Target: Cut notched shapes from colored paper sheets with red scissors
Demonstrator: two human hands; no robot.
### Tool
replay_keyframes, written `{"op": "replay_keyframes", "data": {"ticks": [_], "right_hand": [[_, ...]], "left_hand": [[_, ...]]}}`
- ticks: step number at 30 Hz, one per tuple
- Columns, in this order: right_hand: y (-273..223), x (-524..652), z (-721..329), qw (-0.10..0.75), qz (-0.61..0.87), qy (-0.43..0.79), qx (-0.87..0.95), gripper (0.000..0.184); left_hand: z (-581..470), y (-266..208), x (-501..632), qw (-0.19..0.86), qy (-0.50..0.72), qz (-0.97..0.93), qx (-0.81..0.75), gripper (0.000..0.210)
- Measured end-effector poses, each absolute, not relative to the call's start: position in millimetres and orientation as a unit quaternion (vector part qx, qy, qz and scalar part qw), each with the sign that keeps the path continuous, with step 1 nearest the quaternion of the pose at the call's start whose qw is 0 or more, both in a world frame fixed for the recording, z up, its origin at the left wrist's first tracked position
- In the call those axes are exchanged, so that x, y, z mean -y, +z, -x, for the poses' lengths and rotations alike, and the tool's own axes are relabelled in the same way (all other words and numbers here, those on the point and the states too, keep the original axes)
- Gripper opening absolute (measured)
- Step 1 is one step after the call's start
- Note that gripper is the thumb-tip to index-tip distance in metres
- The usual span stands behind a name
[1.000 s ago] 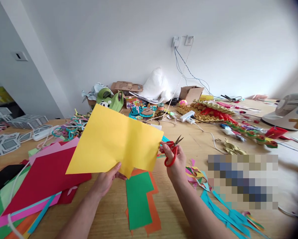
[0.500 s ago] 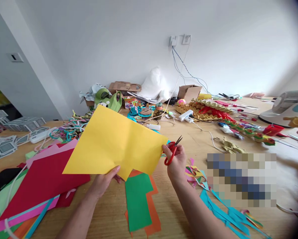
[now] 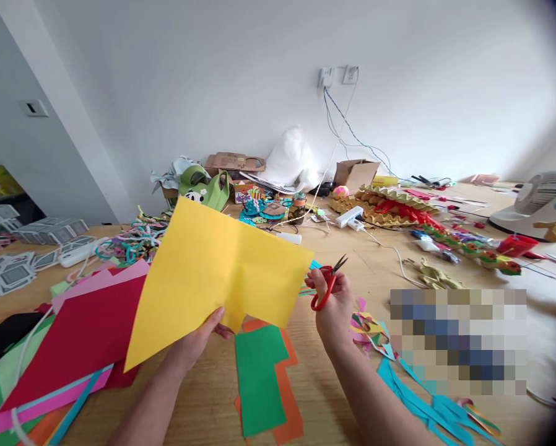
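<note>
My left hand (image 3: 204, 337) pinches the lower edge of a large sheet of yellow paper (image 3: 204, 272), thumb in front and fingers behind. The sheet is held up above the table, creased near its middle, with a notch in its lower edge. My right hand (image 3: 334, 306) is closed around red-handled scissors (image 3: 324, 291), whose short dark blades point up and to the right. It is just right of the sheet and apart from it. Below lies a green paper cutout (image 3: 259, 378) on top of an orange paper piece (image 3: 293, 402).
Stacked coloured paper, with a dark red sheet (image 3: 83, 334) on top, lies at left. Blue paper strips (image 3: 417, 390) and small scraps lie at right. Further back are a power strip (image 3: 349, 216), a green bag (image 3: 208, 189), a cardboard box (image 3: 356, 171) and a white fan (image 3: 538, 201).
My right hand has let go of the yellow sheet's right edge and moved slightly right with the scissors. The sheet's lower left corner has drooped downward.
</note>
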State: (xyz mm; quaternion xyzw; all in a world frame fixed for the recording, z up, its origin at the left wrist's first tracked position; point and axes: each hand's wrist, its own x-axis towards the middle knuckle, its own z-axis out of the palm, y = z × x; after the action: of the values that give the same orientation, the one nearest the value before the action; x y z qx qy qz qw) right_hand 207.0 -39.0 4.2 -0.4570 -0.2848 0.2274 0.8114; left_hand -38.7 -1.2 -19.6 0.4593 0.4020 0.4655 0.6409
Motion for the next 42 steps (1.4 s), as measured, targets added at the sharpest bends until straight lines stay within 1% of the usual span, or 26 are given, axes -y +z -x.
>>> {"op": "replay_keyframes", "data": {"ticks": [2, 4, 7, 9, 13, 20, 23, 34, 42], "right_hand": [[2.3, 38.9, -205.1, 0.797, 0.457, 0.265, 0.294, 0.027], [1.0, 40.1, -199.2, 0.763, 0.458, 0.31, 0.333, 0.026], [1.3, 44.9, -184.3, 0.692, 0.469, 0.375, 0.401, 0.033], [2.3, 49.1, -173.4, 0.652, 0.489, 0.4, 0.42, 0.035], [0.2, 55.3, -158.1, 0.6, 0.512, 0.412, 0.457, 0.033], [-11.4, 58.3, -148.0, 0.58, 0.525, 0.371, 0.5, 0.028], [-11.3, 57.8, -146.5, 0.567, 0.533, 0.381, 0.499, 0.031], [-10.2, 57.9, -146.6, 0.571, 0.52, 0.404, 0.49, 0.033], [-5.6, 60.0, -146.4, 0.561, 0.531, 0.405, 0.489, 0.033]], "left_hand": [[37.3, -16.7, 0.5, 0.649, 0.467, -0.451, -0.396, 0.026], [36.5, -14.0, -0.4, 0.668, 0.456, -0.443, -0.387, 0.028], [36.2, -11.5, -1.6, 0.701, 0.446, -0.413, -0.375, 0.031], [35.8, -10.8, -2.0, 0.711, 0.451, -0.394, -0.368, 0.032], [34.4, -10.4, -2.2, 0.716, 0.477, -0.367, -0.354, 0.032], [31.7, -10.9, -0.7, 0.697, 0.515, -0.374, -0.33, 0.03], [30.0, -10.6, 1.4, 0.689, 0.521, -0.377, -0.334, 0.029], [27.6, -12.4, 3.5, 0.642, 0.525, -0.4, -0.39, 0.033], [27.9, -15.0, 2.1, 0.632, 0.547, -0.351, -0.422, 0.03]]}}
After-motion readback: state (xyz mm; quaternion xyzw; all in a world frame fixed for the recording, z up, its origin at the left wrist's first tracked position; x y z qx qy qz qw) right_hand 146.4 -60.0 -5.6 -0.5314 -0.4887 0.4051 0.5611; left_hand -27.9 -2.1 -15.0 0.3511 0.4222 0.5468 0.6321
